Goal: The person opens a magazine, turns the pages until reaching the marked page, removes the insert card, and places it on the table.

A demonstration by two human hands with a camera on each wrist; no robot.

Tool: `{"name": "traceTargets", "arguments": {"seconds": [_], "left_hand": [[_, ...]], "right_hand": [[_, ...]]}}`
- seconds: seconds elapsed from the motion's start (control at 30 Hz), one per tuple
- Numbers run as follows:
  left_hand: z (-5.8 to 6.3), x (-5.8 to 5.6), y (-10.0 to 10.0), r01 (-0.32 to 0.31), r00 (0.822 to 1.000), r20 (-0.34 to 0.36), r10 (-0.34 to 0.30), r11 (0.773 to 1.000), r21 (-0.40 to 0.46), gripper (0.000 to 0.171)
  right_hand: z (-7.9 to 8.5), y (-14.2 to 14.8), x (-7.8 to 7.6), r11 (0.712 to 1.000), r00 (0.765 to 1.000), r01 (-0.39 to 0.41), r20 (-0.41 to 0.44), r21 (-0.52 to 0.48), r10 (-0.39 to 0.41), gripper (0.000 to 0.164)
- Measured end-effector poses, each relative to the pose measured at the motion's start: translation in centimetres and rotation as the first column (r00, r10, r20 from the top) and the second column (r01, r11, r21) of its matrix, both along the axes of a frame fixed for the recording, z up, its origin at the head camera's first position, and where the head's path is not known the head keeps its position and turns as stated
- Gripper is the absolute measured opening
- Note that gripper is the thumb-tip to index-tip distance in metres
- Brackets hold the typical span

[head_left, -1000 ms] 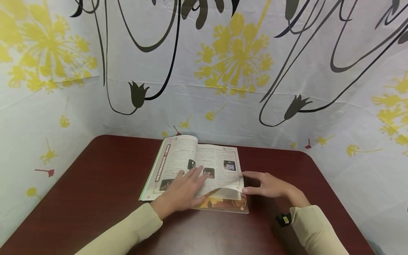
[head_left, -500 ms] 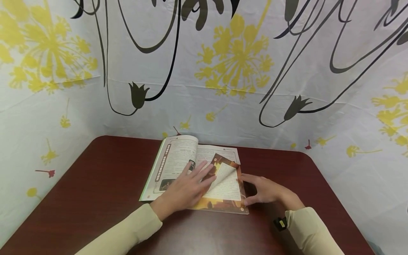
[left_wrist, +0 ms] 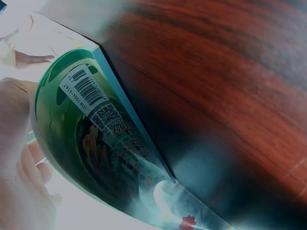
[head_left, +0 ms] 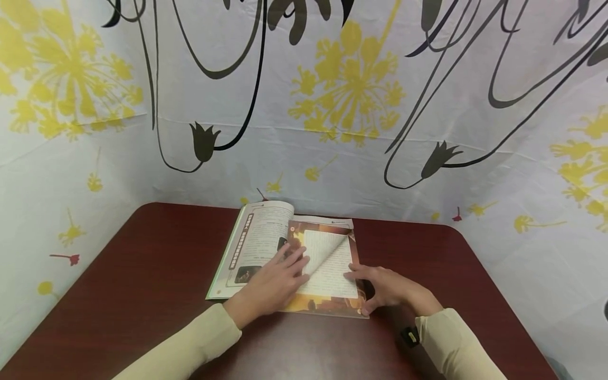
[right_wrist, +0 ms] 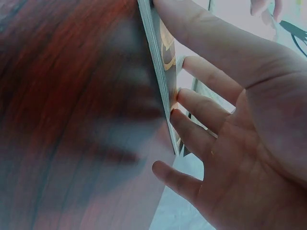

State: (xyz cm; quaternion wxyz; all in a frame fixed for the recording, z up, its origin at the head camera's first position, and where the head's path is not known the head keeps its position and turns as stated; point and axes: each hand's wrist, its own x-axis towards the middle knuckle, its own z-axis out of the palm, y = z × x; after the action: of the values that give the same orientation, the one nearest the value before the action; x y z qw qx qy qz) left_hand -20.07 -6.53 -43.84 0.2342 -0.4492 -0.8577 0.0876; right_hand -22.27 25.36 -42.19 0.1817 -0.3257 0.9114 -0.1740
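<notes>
Compared with half a second before, the printed leaf (head_left: 319,244) of the magazine (head_left: 260,240) had folded further toward the left hand (head_left: 268,286), whose relaxed fingers lay across its brown border, so the turning seemed advanced but unfinished. The magazine lay between both hands; the right hand (head_left: 393,287), loosely curved and pinching nothing, touched its right edge.
</notes>
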Motion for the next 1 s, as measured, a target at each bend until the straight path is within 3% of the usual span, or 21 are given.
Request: {"name": "traceTargets", "arguments": {"seconds": [0.47,1.0], "left_hand": [[0.07,0.01,0.07,-0.021,1.000,0.004,0.020,0.998,0.059,0.023],[0.34,0.04,-0.06,-0.077,0.997,0.037,0.075,0.995,0.058,0.018]], "right_hand": [[0.08,-0.27,0.26,0.999,0.999,0.033,0.017,0.005,-0.033,0.083],[-0.34,-0.22,-0.11,0.998,0.999,0.052,0.012,0.017,-0.052,0.083]]}}
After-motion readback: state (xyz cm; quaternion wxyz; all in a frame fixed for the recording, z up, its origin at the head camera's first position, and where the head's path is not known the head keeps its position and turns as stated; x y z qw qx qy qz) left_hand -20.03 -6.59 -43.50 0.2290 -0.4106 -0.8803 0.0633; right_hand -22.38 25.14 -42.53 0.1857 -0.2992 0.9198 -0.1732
